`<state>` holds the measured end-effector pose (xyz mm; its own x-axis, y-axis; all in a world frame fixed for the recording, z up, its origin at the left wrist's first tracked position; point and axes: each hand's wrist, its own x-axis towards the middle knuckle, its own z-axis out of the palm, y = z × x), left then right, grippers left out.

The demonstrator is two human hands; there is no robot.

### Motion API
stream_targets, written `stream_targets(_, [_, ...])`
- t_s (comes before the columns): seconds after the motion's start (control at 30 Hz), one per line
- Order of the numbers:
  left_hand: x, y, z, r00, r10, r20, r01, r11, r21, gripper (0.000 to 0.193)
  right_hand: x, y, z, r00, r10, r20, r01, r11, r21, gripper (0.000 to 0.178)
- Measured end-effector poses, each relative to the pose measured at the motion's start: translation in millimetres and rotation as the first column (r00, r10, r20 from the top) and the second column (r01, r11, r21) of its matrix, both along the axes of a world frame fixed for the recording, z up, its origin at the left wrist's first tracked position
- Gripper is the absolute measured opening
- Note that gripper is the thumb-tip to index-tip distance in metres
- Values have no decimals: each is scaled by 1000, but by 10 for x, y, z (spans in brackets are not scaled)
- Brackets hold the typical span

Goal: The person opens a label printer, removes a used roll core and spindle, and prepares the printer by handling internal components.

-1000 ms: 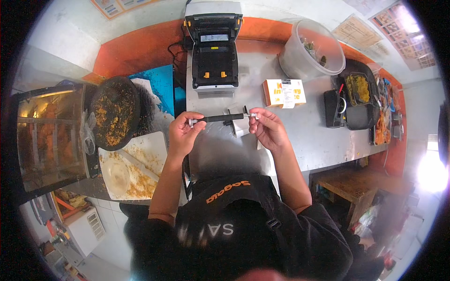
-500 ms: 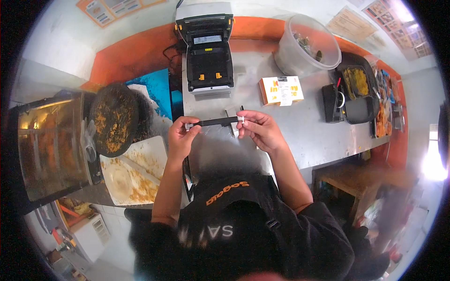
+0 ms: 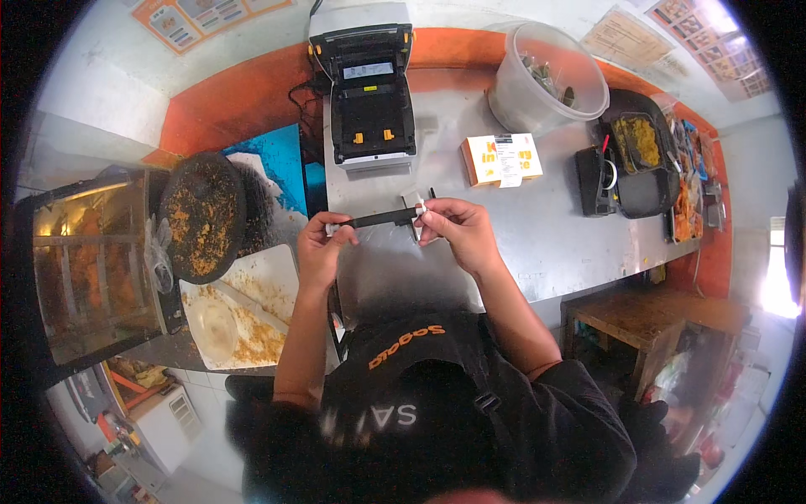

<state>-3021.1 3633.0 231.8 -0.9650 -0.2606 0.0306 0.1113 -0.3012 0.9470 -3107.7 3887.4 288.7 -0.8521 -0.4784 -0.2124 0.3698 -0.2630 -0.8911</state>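
Observation:
Level in front of me I hold a black printer ribbon roll [image 3: 382, 219] with pale ends. My left hand [image 3: 319, 248] is closed on its left end, thumb against fingers. My right hand [image 3: 462, 235] pinches a white piece at the other end between thumb and fingertips. Just behind the roll lies a small white and dark item [image 3: 412, 200] on the table, partly hidden by the roll and my right hand. Beyond my hands stands a label printer [image 3: 372, 113] with its lid raised, showing a black interior and two yellow-orange tabs.
On the metal table [image 3: 537, 244] are an orange and white box [image 3: 502, 160], a clear plastic bucket [image 3: 550, 80] and an unzipped black case [image 3: 642, 189]. To the left are a round stained black item [image 3: 201, 217], a crumb-covered white tray [image 3: 243, 307] and a lit glass cabinet [image 3: 92, 269].
My right hand and its end of the roll have shifted slightly left. My grip on both ends is kept; the whole view has shifted a little.

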Motion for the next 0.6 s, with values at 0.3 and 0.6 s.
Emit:
stream_targets(0.3, [-88,1,103,980,83,180,-76,996,-45,14,-251,-18,-141,999,-30,37,28,999,37,45])
stream_targets(0.6, [-645,-135,88,980,53,191,-8,973,-232,13,-814,-163,-405,963,129,-235,-31,923,383,21])
